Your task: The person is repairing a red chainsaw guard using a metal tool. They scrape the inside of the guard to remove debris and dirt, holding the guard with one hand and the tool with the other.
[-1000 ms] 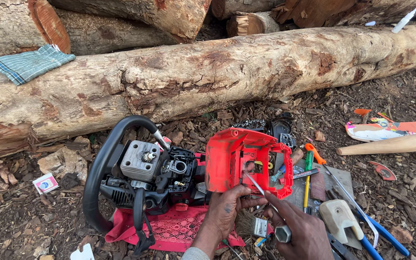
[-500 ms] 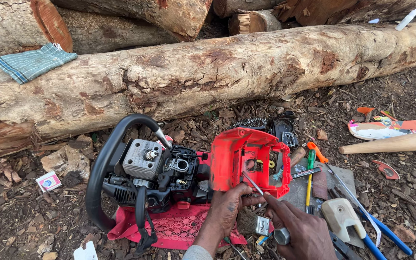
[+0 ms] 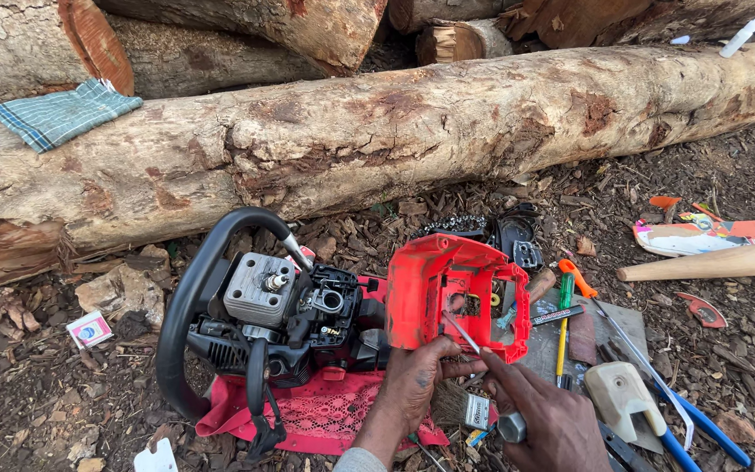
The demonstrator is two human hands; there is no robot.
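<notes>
Both hands work at the red cover point(image 3: 447, 293) beside the chainsaw engine point(image 3: 290, 319): left hand point(image 3: 417, 380) gripping its lower edge, right hand point(image 3: 539, 419) apparently pinching a thin screwdriver point(image 3: 460, 332), which could slip if pushed askew.

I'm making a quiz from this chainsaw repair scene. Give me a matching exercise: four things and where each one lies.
Things:
1. checked cloth
2. red lace cloth
3. red engine cover
4. saw chain

Places:
A. under the chainsaw engine
B. held up by the left hand
C. on top of the big log
D. on the ground at the log's foot

Pairs: 1-C, 2-A, 3-B, 4-D
</notes>
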